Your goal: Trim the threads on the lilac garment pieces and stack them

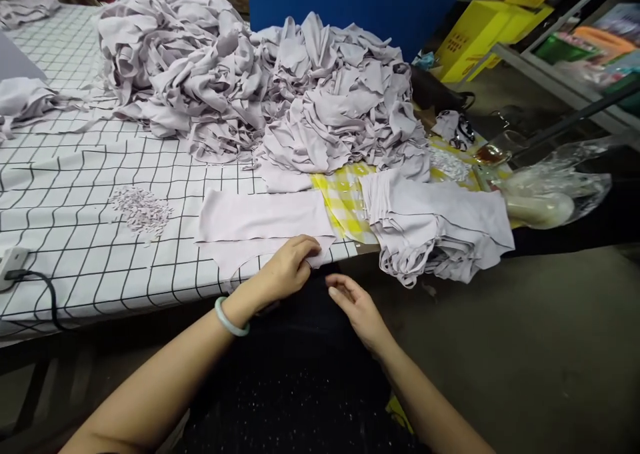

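Note:
A pale pinkish-grey cut fabric piece [265, 217] lies folded in two layers at the front edge of the table, its lower layer showing a curved cut. My left hand [290, 267], with a pale green bangle on the wrist, rests at its near right corner. The fingers there are curled and closed on the fabric edge; the fingertips are partly hidden. Off the table edge, a little to the right, my right hand [357, 311] is held with fingers slightly bent and thumb apart, and nothing shows in it.
Behind the piece rise big heaps of matching fabric [200, 61]. To the right, a stack of fabric pieces [440, 221] overhangs the edge beside a yellow checked cloth [345, 197]. Small scraps [143, 211] lie left, near a power strip [13, 267]. A plastic bag [560, 181] sits far right.

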A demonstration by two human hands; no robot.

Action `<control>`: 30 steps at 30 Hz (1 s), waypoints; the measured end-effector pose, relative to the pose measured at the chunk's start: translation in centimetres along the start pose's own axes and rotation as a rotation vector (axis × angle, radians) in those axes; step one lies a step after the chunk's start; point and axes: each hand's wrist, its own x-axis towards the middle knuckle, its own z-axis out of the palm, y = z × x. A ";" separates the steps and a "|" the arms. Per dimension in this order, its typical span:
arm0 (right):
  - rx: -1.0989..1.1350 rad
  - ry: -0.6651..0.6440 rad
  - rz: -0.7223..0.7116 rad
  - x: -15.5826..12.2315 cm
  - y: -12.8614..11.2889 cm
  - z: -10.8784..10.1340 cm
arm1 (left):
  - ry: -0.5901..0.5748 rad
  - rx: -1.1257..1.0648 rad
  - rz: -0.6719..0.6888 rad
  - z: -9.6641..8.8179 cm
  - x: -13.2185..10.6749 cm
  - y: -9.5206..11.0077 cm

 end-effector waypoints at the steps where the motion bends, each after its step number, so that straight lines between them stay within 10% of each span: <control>1: 0.014 0.015 -0.018 0.1 0.0 0.4 | 0.003 -0.009 -0.012 -0.1 -0.1 -0.2; 7: 0.112 -0.096 0.019 0.2 -0.7 2.6 | -0.052 0.019 0.004 -0.5 -0.3 -0.1; 12: 0.089 0.006 0.052 -4.1 -2.6 -0.5 | -0.082 0.100 0.043 0.0 -0.4 0.5; 16: 0.216 -0.164 0.072 -5.1 -6.9 -3.8 | -0.009 0.162 0.072 0.8 -0.7 0.3; 23: 0.261 -0.218 -0.153 0.1 -13.6 -6.7 | 0.044 0.199 0.068 1.1 -0.6 0.0; 30: 0.196 0.064 -0.379 6.1 -15.6 -4.4 | 0.031 0.150 0.021 1.5 -0.8 -0.1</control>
